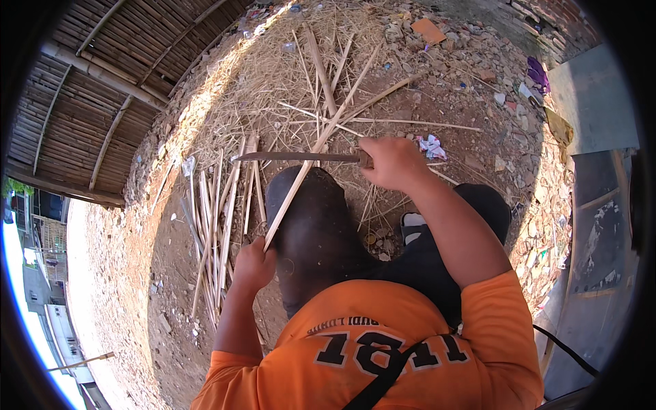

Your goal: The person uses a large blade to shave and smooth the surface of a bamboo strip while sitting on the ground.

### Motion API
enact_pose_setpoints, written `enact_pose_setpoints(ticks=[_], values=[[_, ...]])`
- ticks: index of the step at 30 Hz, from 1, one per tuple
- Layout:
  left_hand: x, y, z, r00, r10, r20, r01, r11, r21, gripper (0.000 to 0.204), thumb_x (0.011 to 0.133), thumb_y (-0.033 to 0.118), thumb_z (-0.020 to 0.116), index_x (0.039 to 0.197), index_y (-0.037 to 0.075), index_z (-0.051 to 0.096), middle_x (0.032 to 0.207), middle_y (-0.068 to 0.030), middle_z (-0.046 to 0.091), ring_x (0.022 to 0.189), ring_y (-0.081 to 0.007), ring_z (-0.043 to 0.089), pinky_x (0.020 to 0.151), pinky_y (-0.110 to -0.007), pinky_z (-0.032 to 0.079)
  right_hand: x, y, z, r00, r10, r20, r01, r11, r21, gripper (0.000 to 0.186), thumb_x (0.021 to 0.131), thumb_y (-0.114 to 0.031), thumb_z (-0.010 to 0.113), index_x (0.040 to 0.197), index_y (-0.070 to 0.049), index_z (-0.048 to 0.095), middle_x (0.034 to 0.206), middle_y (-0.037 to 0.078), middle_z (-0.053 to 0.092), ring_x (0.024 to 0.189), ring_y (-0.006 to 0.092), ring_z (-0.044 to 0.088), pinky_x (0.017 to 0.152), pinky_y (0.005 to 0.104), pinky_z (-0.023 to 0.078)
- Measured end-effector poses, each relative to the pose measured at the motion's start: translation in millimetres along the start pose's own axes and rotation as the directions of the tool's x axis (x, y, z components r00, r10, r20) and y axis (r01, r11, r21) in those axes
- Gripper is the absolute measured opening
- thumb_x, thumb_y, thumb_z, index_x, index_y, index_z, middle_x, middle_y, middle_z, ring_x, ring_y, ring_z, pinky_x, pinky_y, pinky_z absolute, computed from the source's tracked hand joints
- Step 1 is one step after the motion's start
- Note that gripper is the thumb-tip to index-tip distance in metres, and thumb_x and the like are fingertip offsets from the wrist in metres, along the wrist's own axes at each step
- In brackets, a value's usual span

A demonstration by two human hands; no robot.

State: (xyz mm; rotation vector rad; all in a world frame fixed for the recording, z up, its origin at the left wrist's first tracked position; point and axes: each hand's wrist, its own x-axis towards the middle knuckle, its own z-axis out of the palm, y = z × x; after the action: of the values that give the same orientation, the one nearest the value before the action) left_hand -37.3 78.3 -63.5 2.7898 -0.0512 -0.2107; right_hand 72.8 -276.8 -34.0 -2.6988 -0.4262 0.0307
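Note:
My left hand (254, 263) grips the near end of a long pale bamboo strip (321, 140) that runs up and away over my dark-trousered knee (311, 219). My right hand (391, 162) is closed on the handle of a long knife (294, 157), whose blade lies flat across the strip, pointing left. The blade meets the strip just above the knee.
A bundle of split bamboo strips (215, 225) lies on the ground left of my knee. More strips and shavings (321, 75) litter the dirt ahead. A bamboo wall (102, 89) stands at the left, grey panels (601, 205) at the right, and a sandalled foot (412, 222) by my leg.

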Motion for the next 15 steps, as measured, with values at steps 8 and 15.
enact_pose_setpoints(ticks=[8, 15], values=[[2, 3, -10, 0.999, 0.027, 0.018, -0.028, 1.0, 0.015, 0.02, 0.084, 0.018, 0.056, 0.08, -0.001, 0.052, 0.075, -0.0313, 0.061, 0.078, -0.0526, 0.059, 0.071, -0.059, 0.045, 9, 36, 28, 0.974, -0.033, -0.225, 0.053, 0.995, 0.082, 0.026, 0.079, -0.024, 0.071, 0.098, -0.008, 0.062, 0.081, 0.016, 0.066, 0.083, 0.0372, 0.067, 0.071, 0.0504, 0.053], [4, 14, -7, 0.999, 0.03, 0.024, -0.03, 0.999, -0.024, 0.022, 0.086, 0.02, 0.055, 0.083, -0.002, 0.055, 0.077, -0.0321, 0.061, 0.08, -0.0531, 0.059, 0.072, -0.059, 0.046, 16, 11, 29, 0.999, -0.036, 0.038, 0.035, 0.999, 0.031, 0.027, 0.077, -0.025, 0.071, 0.095, -0.01, 0.056, 0.08, 0.012, 0.066, 0.08, 0.0353, 0.068, 0.069, 0.0504, 0.053]])
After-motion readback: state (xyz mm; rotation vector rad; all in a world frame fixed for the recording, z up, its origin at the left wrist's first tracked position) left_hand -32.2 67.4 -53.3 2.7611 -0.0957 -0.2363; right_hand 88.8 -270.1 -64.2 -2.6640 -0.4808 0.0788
